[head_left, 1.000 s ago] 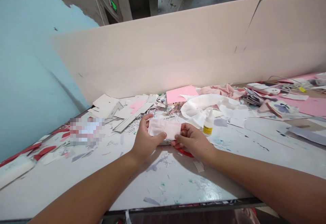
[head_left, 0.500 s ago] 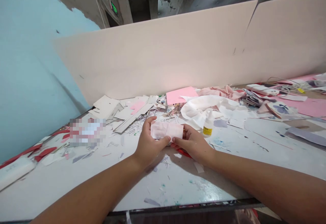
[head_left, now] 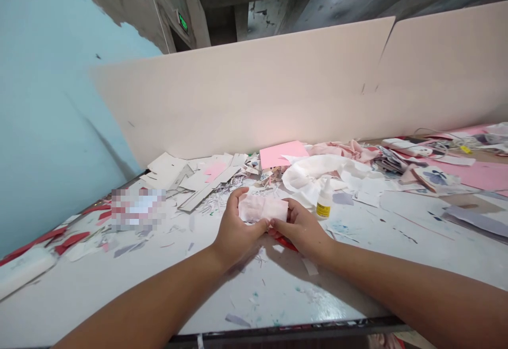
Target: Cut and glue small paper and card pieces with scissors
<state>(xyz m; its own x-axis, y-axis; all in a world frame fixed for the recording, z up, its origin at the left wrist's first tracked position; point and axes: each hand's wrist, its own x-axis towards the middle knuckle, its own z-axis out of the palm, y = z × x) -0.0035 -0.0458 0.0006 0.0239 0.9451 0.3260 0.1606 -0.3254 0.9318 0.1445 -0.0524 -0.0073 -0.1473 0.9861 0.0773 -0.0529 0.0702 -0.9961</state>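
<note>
Holding a small, soft, pale pink and white folded wad [head_left: 262, 209] between them, the left hand [head_left: 238, 228] and the right hand [head_left: 302, 227] meet above the middle of a long white table [head_left: 273, 291]. The wad may be paper or thin cloth, but the view is too poor to be sure. The left fingers [head_left: 238, 195] curl around its left end, and the right fingers [head_left: 291, 209] press on its right end, so both hands grip it. A flat red paper piece [head_left: 286, 244] pokes out under the right hand. Just right of the hands stands a little white plastic bottle with a yellow label [head_left: 324, 202]. Farther back lie a flat pink card [head_left: 283, 154], crumpled white paper [head_left: 313, 172] and a heap of cut white card scraps [head_left: 166, 173]. The table is scuffed and dotted with paper bits. A tall pale pink board [head_left: 238, 100] stands along its far edge, and a smooth blue wall [head_left: 51, 127] runs down the left. One patch [head_left: 137, 210] near the left edge is blurred, so what lies there cannot be made out. The bottom of the view cuts off the arms [head_left: 138, 301].
</note>
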